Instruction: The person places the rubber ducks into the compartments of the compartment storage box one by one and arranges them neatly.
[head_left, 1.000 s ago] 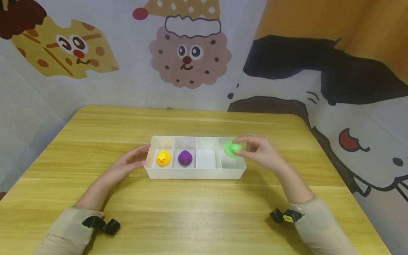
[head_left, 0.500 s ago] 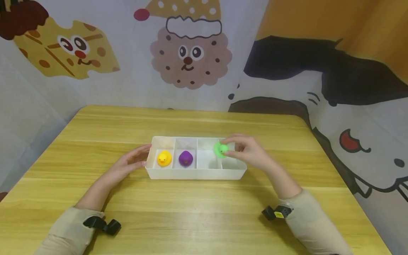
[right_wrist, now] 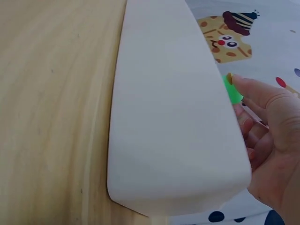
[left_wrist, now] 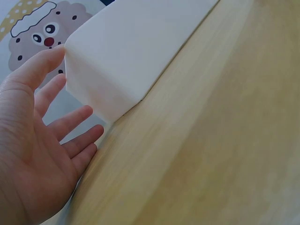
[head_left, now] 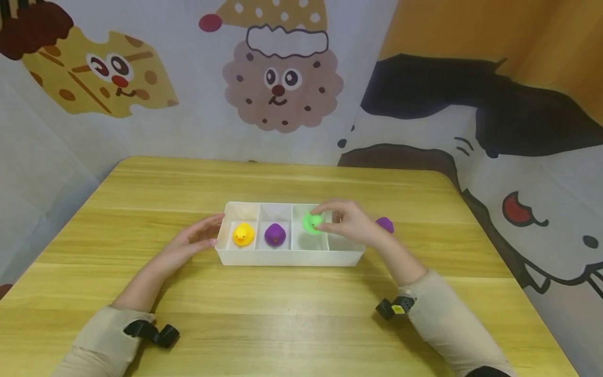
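Observation:
A white box (head_left: 289,258) with several compartments in a row lies on the wooden table. My right hand (head_left: 347,224) pinches a green rubber duck (head_left: 311,224) between thumb and fingertips, over the third compartment from the left. In the right wrist view, only part of the green duck (right_wrist: 234,90) shows past the box wall. My left hand (left_wrist: 44,136) is at the box's left end, thumb touching its corner and fingers loosely extended. A yellow rubber duck (head_left: 243,234) sits in the leftmost compartment, and a purple duck (head_left: 275,235) in the second.
Beyond the right forearm, a purple object (head_left: 385,225) is on the table, partly hidden by the wrist. The wooden table (head_left: 282,314) reaches back to a cartoon-printed curtain (head_left: 188,136). Each wrist carries a black camera.
My right hand has carried the green duck leftward, from over the rightmost compartment to the third. The purple object behind the right wrist has come into sight. My left hand stays put.

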The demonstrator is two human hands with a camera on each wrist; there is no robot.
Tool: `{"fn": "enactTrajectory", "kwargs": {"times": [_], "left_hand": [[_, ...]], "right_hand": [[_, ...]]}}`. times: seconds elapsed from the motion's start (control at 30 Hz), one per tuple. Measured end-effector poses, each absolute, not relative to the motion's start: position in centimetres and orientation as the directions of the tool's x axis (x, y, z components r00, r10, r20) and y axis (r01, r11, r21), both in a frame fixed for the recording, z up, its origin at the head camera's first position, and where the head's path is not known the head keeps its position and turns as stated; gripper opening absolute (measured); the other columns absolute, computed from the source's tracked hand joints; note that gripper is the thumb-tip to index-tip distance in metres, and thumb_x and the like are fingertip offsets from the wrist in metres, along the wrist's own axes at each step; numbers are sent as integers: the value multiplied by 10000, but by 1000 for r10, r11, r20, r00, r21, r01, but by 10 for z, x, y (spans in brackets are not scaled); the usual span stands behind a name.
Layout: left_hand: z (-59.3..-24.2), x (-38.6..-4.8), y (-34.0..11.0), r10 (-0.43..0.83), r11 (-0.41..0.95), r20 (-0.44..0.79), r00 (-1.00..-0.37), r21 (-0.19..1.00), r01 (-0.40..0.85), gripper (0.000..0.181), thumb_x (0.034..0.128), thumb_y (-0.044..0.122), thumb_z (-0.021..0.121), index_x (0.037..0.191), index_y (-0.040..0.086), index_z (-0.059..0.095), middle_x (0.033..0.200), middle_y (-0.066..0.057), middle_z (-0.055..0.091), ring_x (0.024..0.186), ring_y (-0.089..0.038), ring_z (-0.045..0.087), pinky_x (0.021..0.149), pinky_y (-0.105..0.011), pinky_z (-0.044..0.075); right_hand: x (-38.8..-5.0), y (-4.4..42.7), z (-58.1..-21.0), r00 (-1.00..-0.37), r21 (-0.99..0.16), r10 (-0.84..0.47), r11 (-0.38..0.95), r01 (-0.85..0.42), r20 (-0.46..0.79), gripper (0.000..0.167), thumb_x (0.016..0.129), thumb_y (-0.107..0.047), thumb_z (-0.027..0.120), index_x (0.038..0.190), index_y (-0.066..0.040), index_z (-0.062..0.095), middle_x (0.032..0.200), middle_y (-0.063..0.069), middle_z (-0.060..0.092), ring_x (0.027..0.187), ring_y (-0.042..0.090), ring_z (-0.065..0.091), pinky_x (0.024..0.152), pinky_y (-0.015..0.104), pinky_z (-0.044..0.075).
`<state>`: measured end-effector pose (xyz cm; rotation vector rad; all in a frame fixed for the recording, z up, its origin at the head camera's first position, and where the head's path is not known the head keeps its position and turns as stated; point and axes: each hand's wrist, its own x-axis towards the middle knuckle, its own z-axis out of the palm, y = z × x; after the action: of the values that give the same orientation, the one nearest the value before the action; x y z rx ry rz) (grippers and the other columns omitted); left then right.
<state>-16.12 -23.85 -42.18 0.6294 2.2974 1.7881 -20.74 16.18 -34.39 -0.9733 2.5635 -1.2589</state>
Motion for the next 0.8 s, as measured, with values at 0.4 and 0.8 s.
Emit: {"fn": "enactTrajectory", "kwargs": {"times": [0.4,0.8], "left_hand": [[-422,-161,-239,422,198,118,-899,955,219,546,983,102,517,1489,59,316,1502,-209,313,1338,-423,309,1013,-636,263],[-421,-161,-239,427,193,110,-898,959,209,552,986,102,510,1496,61,302,1498,-210,317,1326,-425,321,1000,-641,279]], "right_hand": [[-218,154,-355,-794,-748,-604,495,-443,70,305,828,-153,756,1127,-153,700,1108,-49,666,637,186,529,615,329,488],[-222,149,-357,-826,-711,-562,600,-366,-49,296,789,-229,793,1076,-215,720,1119,-68,656,780,182,576,708,356,498]]}}
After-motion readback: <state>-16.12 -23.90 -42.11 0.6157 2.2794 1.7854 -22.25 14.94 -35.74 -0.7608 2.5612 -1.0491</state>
